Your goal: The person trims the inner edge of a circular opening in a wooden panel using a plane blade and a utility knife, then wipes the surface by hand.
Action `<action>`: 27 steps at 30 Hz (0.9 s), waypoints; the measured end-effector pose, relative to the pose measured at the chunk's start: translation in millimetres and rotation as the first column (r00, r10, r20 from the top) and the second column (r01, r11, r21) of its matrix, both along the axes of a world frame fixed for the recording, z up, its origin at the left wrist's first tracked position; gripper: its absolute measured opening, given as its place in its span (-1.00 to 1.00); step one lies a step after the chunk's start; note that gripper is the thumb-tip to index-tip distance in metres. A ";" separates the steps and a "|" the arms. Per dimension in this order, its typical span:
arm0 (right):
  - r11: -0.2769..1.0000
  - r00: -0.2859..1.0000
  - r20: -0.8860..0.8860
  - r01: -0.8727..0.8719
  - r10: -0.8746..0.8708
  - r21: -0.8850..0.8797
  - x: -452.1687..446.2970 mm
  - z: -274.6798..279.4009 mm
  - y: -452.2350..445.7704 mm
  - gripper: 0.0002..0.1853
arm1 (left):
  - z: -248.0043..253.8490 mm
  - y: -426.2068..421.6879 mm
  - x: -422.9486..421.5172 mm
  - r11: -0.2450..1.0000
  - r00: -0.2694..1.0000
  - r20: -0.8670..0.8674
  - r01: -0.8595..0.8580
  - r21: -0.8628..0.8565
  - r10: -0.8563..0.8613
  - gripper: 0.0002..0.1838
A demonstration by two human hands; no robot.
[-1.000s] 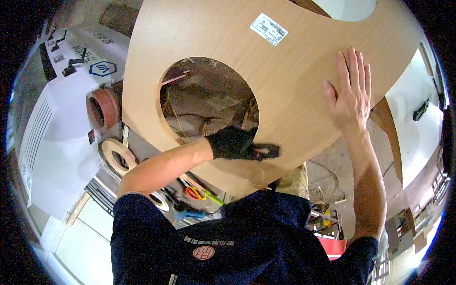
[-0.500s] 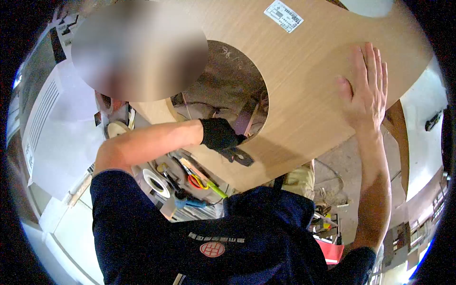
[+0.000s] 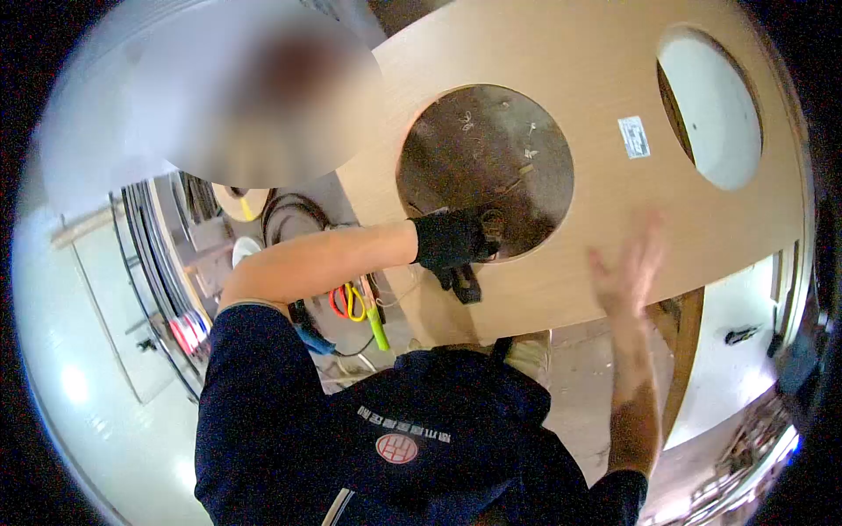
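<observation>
A large wood-grain panel (image 3: 596, 197) with rounded openings lies in front of me. My left hand (image 3: 449, 241), in a black glove, is closed on a small dark tool (image 3: 466, 286) at the near rim of the round opening. The glove hides much of the tool. My right hand (image 3: 630, 267) is bare and motion-smeared, with its fingers apart, over the panel's near edge to the right. Whether it touches the panel cannot be made out. A white label (image 3: 633, 138) is stuck between the round opening and a second, oval one.
Scissors with red and yellow handles (image 3: 351, 302) and a green-handled item (image 3: 377, 329) lie below the panel, left of centre. Further left are a roll (image 3: 240, 202) and long strips (image 3: 151, 254). A white panel (image 3: 732, 351) stands at the right. A blurred patch covers the upper left.
The view has shifted, bringing the second opening into fuller sight. My right hand has moved from farther up the panel towards its near edge. My left hand stays by the round opening's near rim.
</observation>
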State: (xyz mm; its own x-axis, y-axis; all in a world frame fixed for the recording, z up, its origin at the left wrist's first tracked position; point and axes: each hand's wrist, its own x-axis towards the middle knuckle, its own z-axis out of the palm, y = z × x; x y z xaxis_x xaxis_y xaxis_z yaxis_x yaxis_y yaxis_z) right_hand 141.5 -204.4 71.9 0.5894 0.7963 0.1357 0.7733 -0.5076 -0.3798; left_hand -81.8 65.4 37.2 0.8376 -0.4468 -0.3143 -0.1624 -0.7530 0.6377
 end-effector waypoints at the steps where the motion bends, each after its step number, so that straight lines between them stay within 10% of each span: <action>1: 0.989 0.983 -0.135 -0.135 0.125 -0.064 -23.9 18.5 29.0 -0.12 | 1.1 2.0 -4.5 0.998 0.995 0.084 -0.057 0.009 0.056 -0.08; 4: 0.912 0.880 -0.260 -0.411 0.396 -0.001 -81.1 18.2 90.2 -0.18 | 9.4 11.5 -25.0 0.962 0.933 0.264 -0.269 0.053 0.246 -0.20; 7: 0.866 0.738 -0.670 -0.380 0.073 -0.325 -120.1 24.1 132.4 -0.32 | 31.3 29.3 -81.4 0.772 0.736 0.338 -0.635 0.042 0.587 -0.24; 12: 0.721 0.533 -0.838 -0.626 0.118 -0.297 -130.5 1.9 162.9 -0.48 | 45.3 -59.9 -175.7 0.017 0.015 0.033 -0.998 -0.068 0.999 -0.41; 18: 0.694 0.482 -0.866 -0.669 0.133 -0.266 -136.4 -40.3 152.5 -0.56 | 7.0 -218.0 -171.7 -0.677 -0.677 -0.014 -0.736 0.001 0.736 -0.28; 22: 0.653 0.488 -0.862 -0.699 0.138 -0.291 -136.3 -35.1 159.4 -0.62 | -7.4 -218.0 -146.4 -0.752 -0.722 0.213 -0.622 0.219 0.659 -0.08; 27: 0.647 0.474 -0.877 -0.695 0.081 -0.316 -136.2 -40.1 156.7 -0.66 | -22.2 -201.6 -149.5 -0.787 -0.792 0.040 -0.596 0.157 0.609 -0.10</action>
